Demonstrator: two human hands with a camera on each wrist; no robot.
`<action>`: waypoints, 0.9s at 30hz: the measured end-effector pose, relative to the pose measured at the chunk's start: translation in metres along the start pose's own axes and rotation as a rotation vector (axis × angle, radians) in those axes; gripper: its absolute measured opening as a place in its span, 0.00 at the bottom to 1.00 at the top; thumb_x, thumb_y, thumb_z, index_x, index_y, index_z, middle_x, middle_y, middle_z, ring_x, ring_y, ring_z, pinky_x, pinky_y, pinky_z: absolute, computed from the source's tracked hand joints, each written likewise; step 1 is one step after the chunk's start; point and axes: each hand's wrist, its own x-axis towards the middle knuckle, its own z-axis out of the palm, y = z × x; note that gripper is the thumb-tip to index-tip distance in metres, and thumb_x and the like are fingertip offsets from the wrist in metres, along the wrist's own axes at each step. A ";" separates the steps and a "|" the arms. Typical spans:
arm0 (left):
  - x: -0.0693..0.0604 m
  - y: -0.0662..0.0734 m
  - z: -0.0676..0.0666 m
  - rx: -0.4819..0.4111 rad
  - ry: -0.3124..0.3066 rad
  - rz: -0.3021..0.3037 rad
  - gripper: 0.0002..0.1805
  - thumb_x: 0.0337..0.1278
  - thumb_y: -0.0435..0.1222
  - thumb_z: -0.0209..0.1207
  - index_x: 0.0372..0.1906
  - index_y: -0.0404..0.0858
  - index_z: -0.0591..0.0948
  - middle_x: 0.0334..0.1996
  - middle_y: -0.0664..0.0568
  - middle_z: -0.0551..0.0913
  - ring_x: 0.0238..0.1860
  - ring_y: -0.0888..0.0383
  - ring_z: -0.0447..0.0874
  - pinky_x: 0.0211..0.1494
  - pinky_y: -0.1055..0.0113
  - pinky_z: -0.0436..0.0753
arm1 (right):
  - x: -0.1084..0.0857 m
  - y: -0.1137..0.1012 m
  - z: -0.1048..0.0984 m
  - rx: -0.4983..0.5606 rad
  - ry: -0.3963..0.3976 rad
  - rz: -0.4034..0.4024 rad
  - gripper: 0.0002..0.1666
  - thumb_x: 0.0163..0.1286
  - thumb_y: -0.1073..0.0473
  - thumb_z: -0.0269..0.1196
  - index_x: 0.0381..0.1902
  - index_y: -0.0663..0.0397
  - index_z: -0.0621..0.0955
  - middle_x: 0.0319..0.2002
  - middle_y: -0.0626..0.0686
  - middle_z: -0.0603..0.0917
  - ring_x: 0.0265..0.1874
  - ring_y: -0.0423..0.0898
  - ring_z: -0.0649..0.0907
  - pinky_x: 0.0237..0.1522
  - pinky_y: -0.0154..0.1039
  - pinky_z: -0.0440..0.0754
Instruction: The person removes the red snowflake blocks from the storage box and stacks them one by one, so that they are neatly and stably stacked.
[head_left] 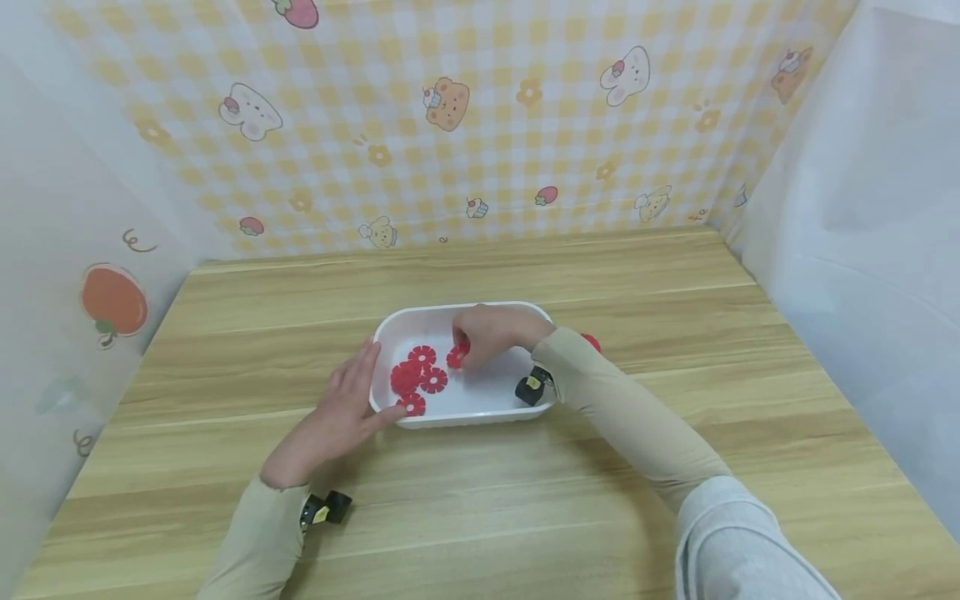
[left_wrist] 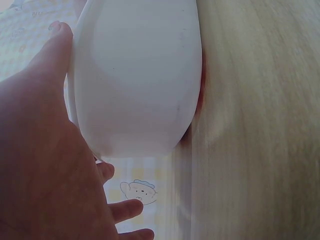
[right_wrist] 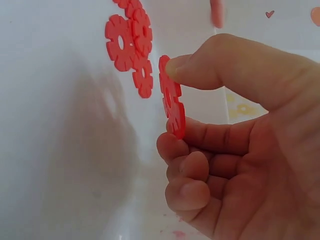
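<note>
A white oval-cornered plastic tray [head_left: 480, 402] stands on the table. My left hand [head_left: 339, 417] rests against its left end, fingers fairly straight along the side and thumb on the front rim. Over the tray's inside, my right hand [head_left: 491, 332] pinches a red notched snowflake disc [right_wrist: 172, 102] between thumb and index finger, its other fingers curled. Several more red discs [head_left: 433, 380] lie in the left part of the tray, some overlapping. In the left wrist view the tray's outer wall [left_wrist: 140, 80] hides what is inside.
Another red piece [head_left: 592, 342] shows on the table behind my right forearm, partly hidden. Wood-grain tabletop [head_left: 480, 492] surrounds the tray. A checked, cartoon-printed wall covering [head_left: 495, 150] rises at the back, and white sheeting [head_left: 870, 217] stands at the right.
</note>
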 end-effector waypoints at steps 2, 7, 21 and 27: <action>0.000 0.000 0.000 0.000 0.003 0.005 0.57 0.54 0.54 0.63 0.75 0.35 0.40 0.75 0.37 0.44 0.70 0.33 0.47 0.59 0.33 0.69 | -0.002 0.001 -0.002 0.016 0.008 -0.005 0.16 0.57 0.48 0.68 0.37 0.48 0.77 0.32 0.47 0.80 0.33 0.43 0.77 0.36 0.34 0.75; 0.000 0.000 0.000 -0.004 0.009 0.012 0.57 0.54 0.54 0.63 0.75 0.34 0.40 0.75 0.36 0.44 0.70 0.33 0.47 0.59 0.33 0.69 | -0.008 0.005 -0.007 0.049 0.042 -0.025 0.16 0.59 0.47 0.68 0.37 0.49 0.78 0.31 0.48 0.80 0.32 0.43 0.76 0.34 0.34 0.74; 0.000 0.001 -0.001 0.015 0.003 0.004 0.56 0.56 0.53 0.62 0.75 0.34 0.40 0.75 0.36 0.42 0.71 0.32 0.45 0.62 0.31 0.64 | -0.030 0.017 -0.016 0.089 0.140 -0.021 0.16 0.56 0.53 0.70 0.38 0.52 0.78 0.31 0.49 0.79 0.33 0.45 0.76 0.35 0.34 0.74; 0.000 0.002 0.000 0.006 0.000 0.007 0.57 0.56 0.53 0.62 0.75 0.33 0.39 0.75 0.35 0.44 0.70 0.32 0.46 0.62 0.31 0.64 | -0.042 0.023 -0.019 0.111 0.175 -0.022 0.17 0.56 0.53 0.70 0.40 0.53 0.78 0.32 0.49 0.80 0.34 0.45 0.76 0.36 0.35 0.75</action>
